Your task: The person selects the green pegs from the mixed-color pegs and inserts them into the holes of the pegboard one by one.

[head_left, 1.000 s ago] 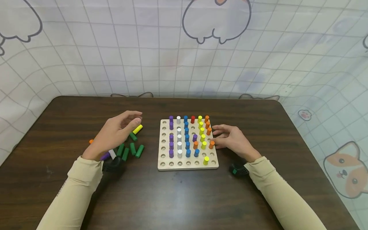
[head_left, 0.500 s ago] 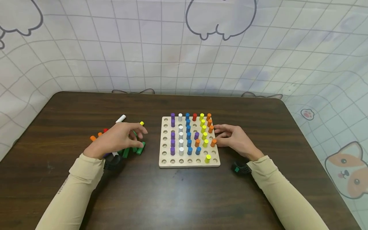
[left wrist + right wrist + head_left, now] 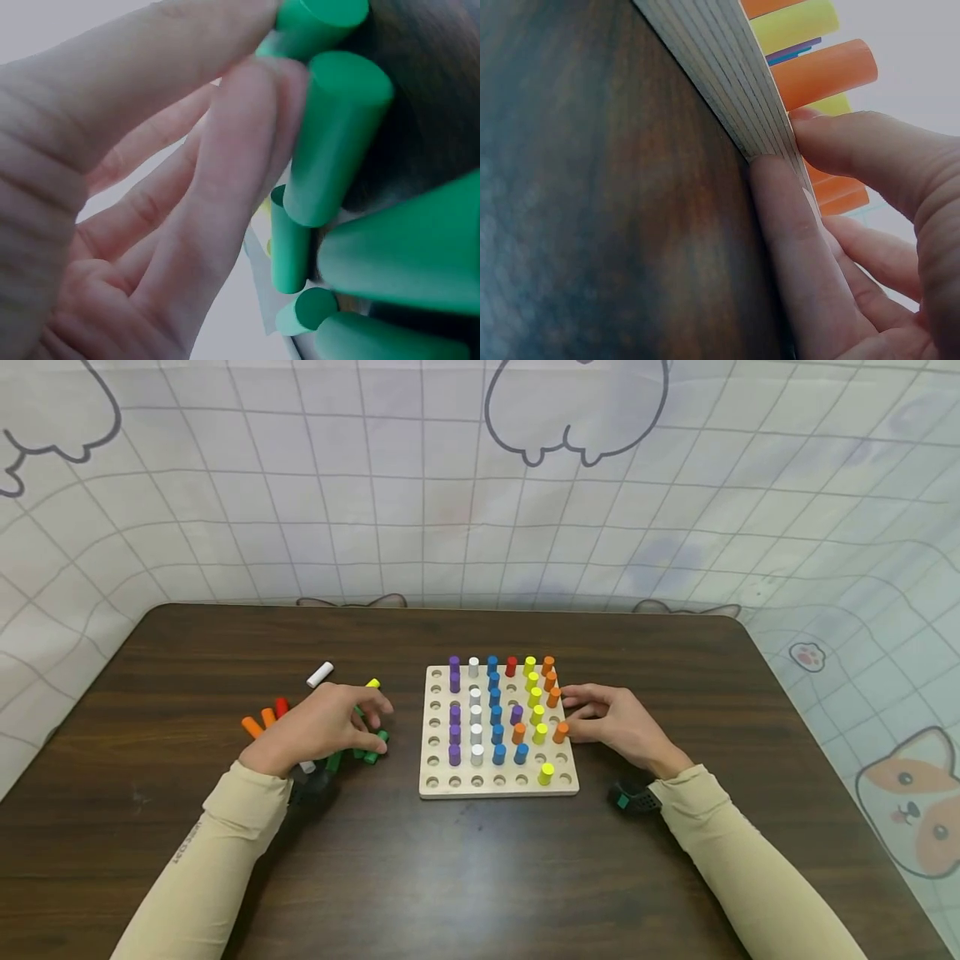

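The left hand [image 3: 328,725] hovers among loose pegs left of the board, thumb and fingers apart. In the left wrist view its thumb and fingertips come right up to green pegs [image 3: 337,142]. Under the thumb tip in the head view shows a green peg [image 3: 383,736]. On the other side, the right hand [image 3: 624,728] holds the right edge of a wooden pegboard [image 3: 480,791]. Its thumb lies at the top edge near an orange peg [image 3: 829,73], and a finger lies along the board's side [image 3: 705,67]. Part of the peg pile is hidden beneath the left hand.
Purple, white, blue, red, yellow and orange pegs stand in the board. Beyond the left hand lies a white peg [image 3: 320,674], with a red peg [image 3: 282,707] and orange pegs [image 3: 252,727] nearer the wrist. A dark brown table [image 3: 480,877] bears everything; a patterned cloth [image 3: 300,485] hangs behind.
The left hand has come down and slightly right over the green pegs, its thumb now at one of them. The right hand stays at the board's edge. The head view has shifted slightly.
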`<state>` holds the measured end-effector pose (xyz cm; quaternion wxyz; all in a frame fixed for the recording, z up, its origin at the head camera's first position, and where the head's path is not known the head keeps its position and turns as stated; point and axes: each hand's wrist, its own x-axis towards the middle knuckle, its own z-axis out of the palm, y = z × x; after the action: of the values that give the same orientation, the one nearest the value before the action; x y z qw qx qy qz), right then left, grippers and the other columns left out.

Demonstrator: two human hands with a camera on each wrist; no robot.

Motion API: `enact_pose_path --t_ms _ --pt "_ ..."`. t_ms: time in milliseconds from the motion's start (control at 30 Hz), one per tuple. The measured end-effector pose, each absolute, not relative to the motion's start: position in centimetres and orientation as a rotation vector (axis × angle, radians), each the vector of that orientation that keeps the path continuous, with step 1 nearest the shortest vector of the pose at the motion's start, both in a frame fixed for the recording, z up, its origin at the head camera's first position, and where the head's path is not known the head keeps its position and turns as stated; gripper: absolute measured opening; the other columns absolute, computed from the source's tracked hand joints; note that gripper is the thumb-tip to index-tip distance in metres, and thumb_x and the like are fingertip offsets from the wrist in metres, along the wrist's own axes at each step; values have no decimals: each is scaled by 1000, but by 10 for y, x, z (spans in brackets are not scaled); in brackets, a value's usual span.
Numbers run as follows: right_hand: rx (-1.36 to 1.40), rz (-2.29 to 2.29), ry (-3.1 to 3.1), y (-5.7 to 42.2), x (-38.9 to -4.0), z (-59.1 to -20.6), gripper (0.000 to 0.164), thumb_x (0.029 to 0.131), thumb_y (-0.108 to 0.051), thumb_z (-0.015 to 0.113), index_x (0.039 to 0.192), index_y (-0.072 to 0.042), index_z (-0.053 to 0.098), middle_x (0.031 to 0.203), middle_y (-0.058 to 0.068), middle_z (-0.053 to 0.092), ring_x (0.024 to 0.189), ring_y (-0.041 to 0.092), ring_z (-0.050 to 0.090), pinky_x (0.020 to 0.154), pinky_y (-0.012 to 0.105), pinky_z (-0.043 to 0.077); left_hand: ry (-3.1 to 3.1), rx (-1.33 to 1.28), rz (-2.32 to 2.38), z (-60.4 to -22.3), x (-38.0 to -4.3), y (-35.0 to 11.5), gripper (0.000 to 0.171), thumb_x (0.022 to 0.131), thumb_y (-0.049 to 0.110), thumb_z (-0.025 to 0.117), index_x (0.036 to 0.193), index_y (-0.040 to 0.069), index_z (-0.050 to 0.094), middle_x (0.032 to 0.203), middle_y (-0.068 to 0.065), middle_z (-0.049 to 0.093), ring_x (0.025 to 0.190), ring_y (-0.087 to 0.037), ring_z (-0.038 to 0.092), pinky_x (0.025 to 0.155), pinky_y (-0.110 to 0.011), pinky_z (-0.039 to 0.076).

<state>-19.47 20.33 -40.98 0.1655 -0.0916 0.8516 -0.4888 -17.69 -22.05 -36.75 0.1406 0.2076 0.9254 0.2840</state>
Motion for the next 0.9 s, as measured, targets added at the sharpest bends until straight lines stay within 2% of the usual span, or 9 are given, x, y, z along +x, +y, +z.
enact_pose_path --t_ms 133,500,900 --pt "-248 -1401 2423 204 -194 -411 61 90 -20 78 146 -11 57 139 15 65 111 23 70 84 23 61 2683 599 767 -368 -178 -218 43 85 21 86 121 4 70 91 0 74 74 -9 64 71 -27 54" --pt "-267 -1394 2429 204 -195 -413 60 91 -21 78 146 -11 57 137 15 67 110 24 70 84 23 61 2691 582 704 -368 -178 -217 44 87 25 84 123 3 69 90 0 76 69 -7 63 70 -27 54" --pt "-282 -1393 2430 205 -196 -413 60 91 -19 77 146 -10 56 137 15 67 109 22 70 84 23 61 2686 587 784 -367 -177 -218 39 89 17 81 125 5 70 109 -11 76 83 -13 76 71 -28 61"
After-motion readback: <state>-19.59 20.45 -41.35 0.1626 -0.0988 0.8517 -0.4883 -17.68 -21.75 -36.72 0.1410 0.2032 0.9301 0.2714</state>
